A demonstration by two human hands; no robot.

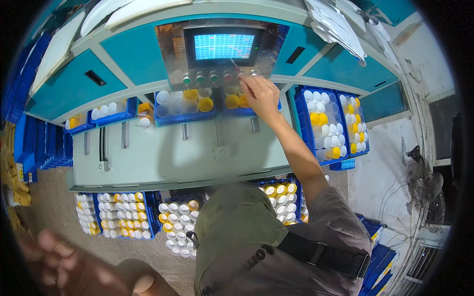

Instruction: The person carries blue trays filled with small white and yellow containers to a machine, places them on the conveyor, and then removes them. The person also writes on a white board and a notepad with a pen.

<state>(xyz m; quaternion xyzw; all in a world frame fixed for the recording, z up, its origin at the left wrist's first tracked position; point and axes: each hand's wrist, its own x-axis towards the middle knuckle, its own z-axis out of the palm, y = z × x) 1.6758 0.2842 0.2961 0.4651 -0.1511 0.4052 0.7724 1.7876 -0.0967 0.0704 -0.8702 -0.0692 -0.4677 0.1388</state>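
Note:
At the lower left my left hand [66, 266] is raised near the camera, smeared by motion; nothing shows in it. Beside it a rounded skin-coloured shape [150, 278] with what looks like a nail rises from the lower edge, perhaps my right hand, its other fingers out of sight. In front of me a co-worker in a green cap [232, 212] and grey shirt [281, 271] has their back to me. The co-worker's right hand [260, 93] pinches a thin stick [235, 64], its tip by the lit screen [224, 47] of a control panel.
A pale green worktop [197, 148] spans the middle. Blue crates [185, 118] of yellow and white cups stand behind it and at its right [308, 133]. More filled crates [123, 217] lie on the floor before it. A fan [432, 192] stands at the right wall.

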